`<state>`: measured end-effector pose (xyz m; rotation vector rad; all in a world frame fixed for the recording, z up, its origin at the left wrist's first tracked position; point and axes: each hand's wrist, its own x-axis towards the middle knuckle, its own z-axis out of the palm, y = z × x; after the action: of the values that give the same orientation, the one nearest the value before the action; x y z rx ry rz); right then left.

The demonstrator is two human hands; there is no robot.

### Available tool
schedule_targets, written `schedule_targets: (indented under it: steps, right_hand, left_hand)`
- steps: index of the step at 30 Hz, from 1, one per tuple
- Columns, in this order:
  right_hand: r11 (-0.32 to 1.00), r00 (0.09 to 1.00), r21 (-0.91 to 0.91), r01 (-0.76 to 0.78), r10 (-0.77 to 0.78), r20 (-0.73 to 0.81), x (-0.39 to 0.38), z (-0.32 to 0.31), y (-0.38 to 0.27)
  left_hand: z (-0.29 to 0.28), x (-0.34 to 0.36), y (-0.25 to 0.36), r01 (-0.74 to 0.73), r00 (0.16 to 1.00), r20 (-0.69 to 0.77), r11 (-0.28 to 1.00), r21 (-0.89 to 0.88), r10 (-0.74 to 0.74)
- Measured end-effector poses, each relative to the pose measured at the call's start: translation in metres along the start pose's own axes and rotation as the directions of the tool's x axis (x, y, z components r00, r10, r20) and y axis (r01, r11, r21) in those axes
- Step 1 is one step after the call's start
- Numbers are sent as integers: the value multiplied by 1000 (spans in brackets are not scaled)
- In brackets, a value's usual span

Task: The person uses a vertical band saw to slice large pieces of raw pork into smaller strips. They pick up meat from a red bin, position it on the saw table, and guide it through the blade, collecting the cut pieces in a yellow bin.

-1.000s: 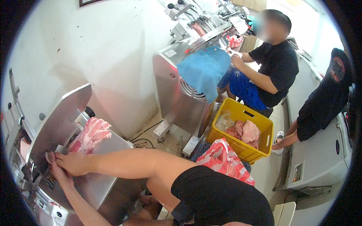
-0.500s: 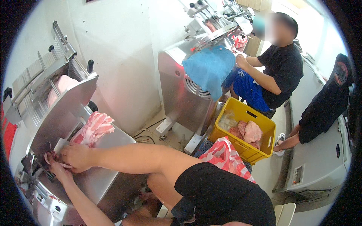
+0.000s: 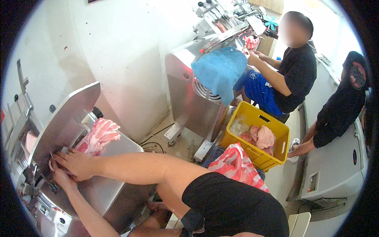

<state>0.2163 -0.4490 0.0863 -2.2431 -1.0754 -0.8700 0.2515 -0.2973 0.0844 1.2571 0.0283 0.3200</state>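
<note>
Blue cloth [image 3: 220, 70] draped over second slicer [image 3: 183, 100]; red-and-white bag [image 3: 239, 164] beside yellow crate [image 3: 254, 155]; white chest freezer [image 3: 335, 164] right.

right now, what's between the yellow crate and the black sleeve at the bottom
A red-and-white bag lies between the yellow crate and that black sleeve, as the head view shows.

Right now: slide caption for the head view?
Left hand and right hand close together at a metal slicer, sliced meat alongside.
</note>
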Motion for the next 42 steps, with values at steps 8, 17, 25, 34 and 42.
schedule_targets:
  steps: [8, 17, 25, 34, 42]
  right_hand:
    - [991, 988, 61, -117, 110, 109, -4, 2, -3]
    - [995, 909, -50, -90, 103, 405, -9, -2, 0]
    - [995, 992, 63, -80, 85, -89, -2, 3, 7]
    - [1000, 992, 12, -17, 18, -125, 1, 12, 8]
    - [985, 970, -19, -173, 174, 170, -1, 3, -2]
  left_hand:
    - [11, -5, -3, -96, 994, 62, 995, 20, 95]
    - [-26, 28, -23, -16, 998, -53, 1000, 0, 16]
    - [-11, 13, -12, -38, 998, -58, 999, 3, 39]
    - [1, 8, -3, 38, 998, -50, 997, 68, -35]
    - [1, 6, -5, -5, 1000, -15, 992, 127, 7]
